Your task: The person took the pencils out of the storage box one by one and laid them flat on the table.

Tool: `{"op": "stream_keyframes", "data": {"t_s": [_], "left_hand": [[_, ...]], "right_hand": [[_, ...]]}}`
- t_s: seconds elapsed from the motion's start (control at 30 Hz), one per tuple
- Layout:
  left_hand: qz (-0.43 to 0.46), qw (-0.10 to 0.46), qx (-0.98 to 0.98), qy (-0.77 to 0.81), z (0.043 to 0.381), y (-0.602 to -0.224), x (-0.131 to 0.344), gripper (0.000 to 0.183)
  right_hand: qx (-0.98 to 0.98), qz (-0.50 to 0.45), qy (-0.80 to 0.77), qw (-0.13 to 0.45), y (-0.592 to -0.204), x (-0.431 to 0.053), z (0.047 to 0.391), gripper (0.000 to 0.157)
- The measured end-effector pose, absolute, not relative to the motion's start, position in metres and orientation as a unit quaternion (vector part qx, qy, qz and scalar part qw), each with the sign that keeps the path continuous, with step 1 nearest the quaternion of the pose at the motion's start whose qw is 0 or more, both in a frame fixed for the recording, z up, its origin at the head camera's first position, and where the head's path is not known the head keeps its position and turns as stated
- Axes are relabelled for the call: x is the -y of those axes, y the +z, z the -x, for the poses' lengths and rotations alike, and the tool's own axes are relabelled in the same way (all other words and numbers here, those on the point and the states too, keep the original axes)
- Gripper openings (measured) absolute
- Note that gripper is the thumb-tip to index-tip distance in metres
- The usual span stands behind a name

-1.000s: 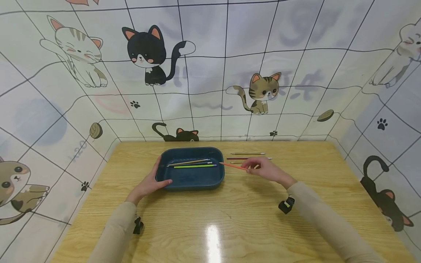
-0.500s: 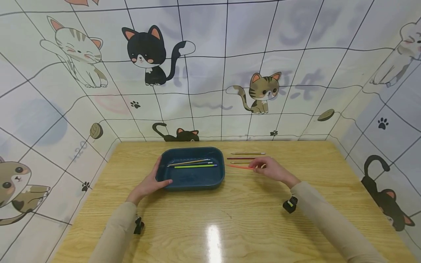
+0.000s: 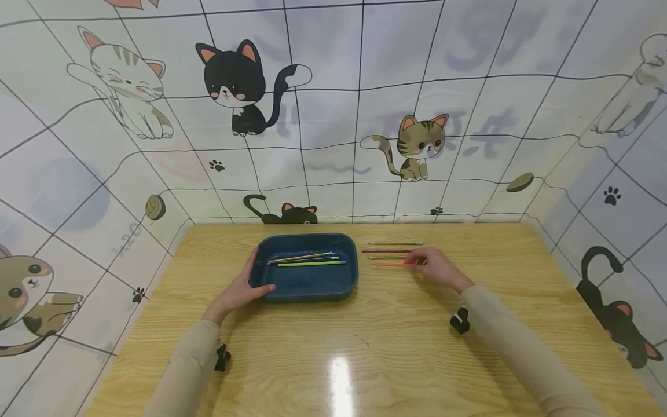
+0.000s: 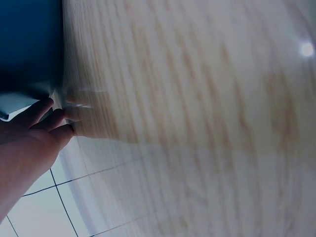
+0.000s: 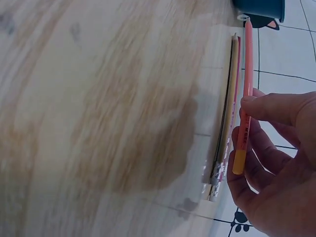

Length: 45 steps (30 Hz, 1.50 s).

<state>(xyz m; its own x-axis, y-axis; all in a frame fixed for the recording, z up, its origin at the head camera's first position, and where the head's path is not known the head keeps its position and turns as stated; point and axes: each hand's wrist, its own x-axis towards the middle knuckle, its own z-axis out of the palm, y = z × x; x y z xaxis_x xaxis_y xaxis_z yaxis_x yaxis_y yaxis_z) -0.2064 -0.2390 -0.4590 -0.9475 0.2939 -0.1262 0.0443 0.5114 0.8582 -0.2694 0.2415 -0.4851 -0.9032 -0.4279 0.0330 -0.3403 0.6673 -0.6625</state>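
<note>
Between thumb and fingers, my right hand [image 3: 433, 267] pinches a coral-orange pencil [image 5: 247, 69] with a yellow end, its tip pointing left toward the dark blue tray [image 3: 312, 294]. Just behind it on the table lie a dark red pencil [image 3: 383, 251] and light wooden pencils, one of them a tan pencil [image 3: 393, 243] at the back. My left hand [image 3: 241, 292] grips the tray's left end, thumb over the front rim and fingers along the outer side. Inside the tray are a lime-green pencil [image 3: 311, 264] and a tan pencil [image 3: 299, 256], with a darker one between them.
The wooden table [image 3: 292, 359] runs back to a wall covering [image 3: 333, 174] printed with cats and grid lines. Similar coverings flank it left and right. A small black wrist camera [image 3: 460, 320] sits at the right sleeve.
My right hand has moved right, away from the tray, and lowered the coral-orange pencil beside the other loose pencils. The left hand stays on the tray.
</note>
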Motion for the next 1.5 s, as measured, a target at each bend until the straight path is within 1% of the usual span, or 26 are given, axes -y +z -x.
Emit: {"op": "stream_keyframes", "data": {"t_s": [0.17,0.3,0.5,0.6,1.1,1.33,1.5], "left_hand": [[-0.097,0.129,-0.861,0.481,0.206,-0.458,0.238,0.102],[-0.099,0.128,-0.861,0.481,0.209,-0.463,0.239,0.103],[-0.098,0.115,-0.865,0.479,0.221,-0.49,0.249,0.106],[-0.099,0.112,-0.868,0.473,0.225,-0.497,0.252,0.108],[-0.102,0.111,-0.866,0.477,0.224,-0.498,0.253,0.109],[-0.104,0.11,-0.866,0.477,0.224,-0.499,0.253,0.109],[-0.104,0.109,-0.865,0.479,0.223,-0.498,0.252,0.108]], "right_hand": [[-0.914,0.197,-0.348,0.068,-0.491,-0.243,0.274,0.018],[-0.918,0.194,-0.341,0.059,-0.495,-0.243,0.277,0.016],[-0.922,0.197,-0.332,0.039,-0.498,-0.241,0.28,0.012],[-0.924,0.197,-0.327,0.034,-0.499,-0.241,0.28,0.011],[-0.93,0.201,-0.307,0.025,-0.503,-0.239,0.282,0.009],[-0.929,0.198,-0.311,0.028,-0.501,-0.24,0.282,0.012],[-0.932,0.196,-0.305,0.028,-0.501,-0.24,0.282,0.01]]}}
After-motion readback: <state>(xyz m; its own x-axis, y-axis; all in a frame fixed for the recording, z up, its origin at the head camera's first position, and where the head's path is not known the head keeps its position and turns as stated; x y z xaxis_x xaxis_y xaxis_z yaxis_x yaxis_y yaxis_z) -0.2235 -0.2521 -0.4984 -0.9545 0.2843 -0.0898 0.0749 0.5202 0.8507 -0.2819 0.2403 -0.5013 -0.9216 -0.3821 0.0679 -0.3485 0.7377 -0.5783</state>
